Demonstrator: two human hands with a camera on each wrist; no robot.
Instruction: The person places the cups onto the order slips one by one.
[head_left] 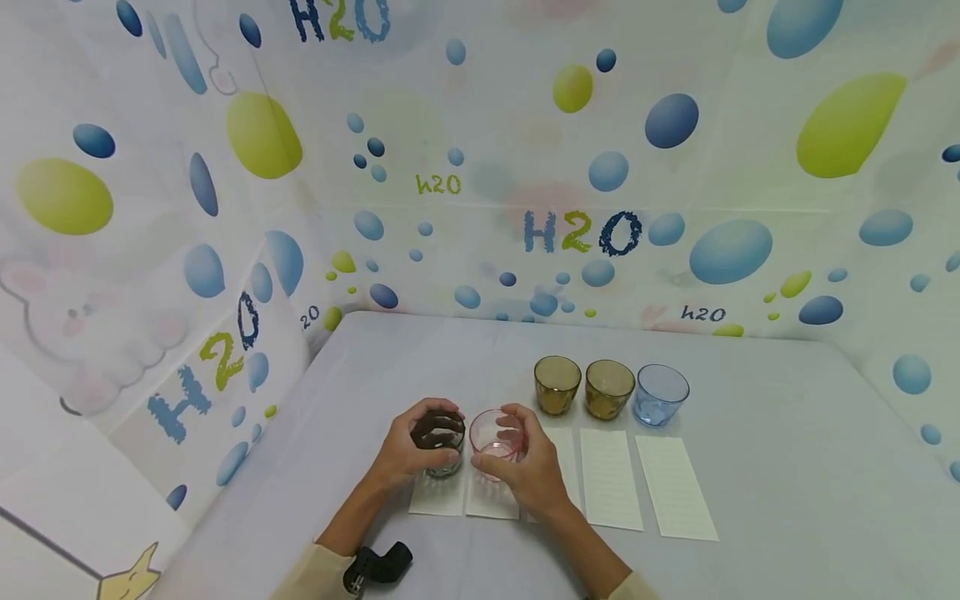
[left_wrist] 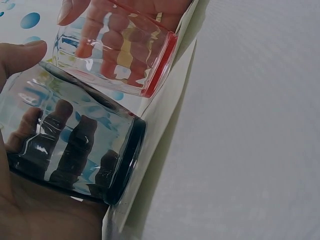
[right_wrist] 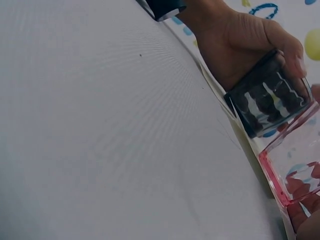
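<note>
My left hand (head_left: pixel 401 454) grips a dark smoky glass (head_left: pixel 441 435), thumb on the near side and fingers wrapped round the far side. My right hand (head_left: pixel 542 471) holds a clear pink glass (head_left: pixel 487 429) the same way. Both glasses stand upright side by side, close together, over the far ends of two white paper cards (head_left: pixel 437 502). In the left wrist view, the base of the dark glass (left_wrist: pixel 127 160) is right at the paper, and the fingers show through its wall. The red-tinted base of the pink glass (right_wrist: pixel 272 177) is likewise at the card in the right wrist view.
Two amber glasses (head_left: pixel 557 387) and a light blue glass (head_left: pixel 660 396) stand in a row at the back right. In front of them lie more paper cards (head_left: pixel 611 483). A patterned curtain (head_left: pixel 487 183) rises behind the white table (head_left: pixel 780 450). A black device sits on the left wrist.
</note>
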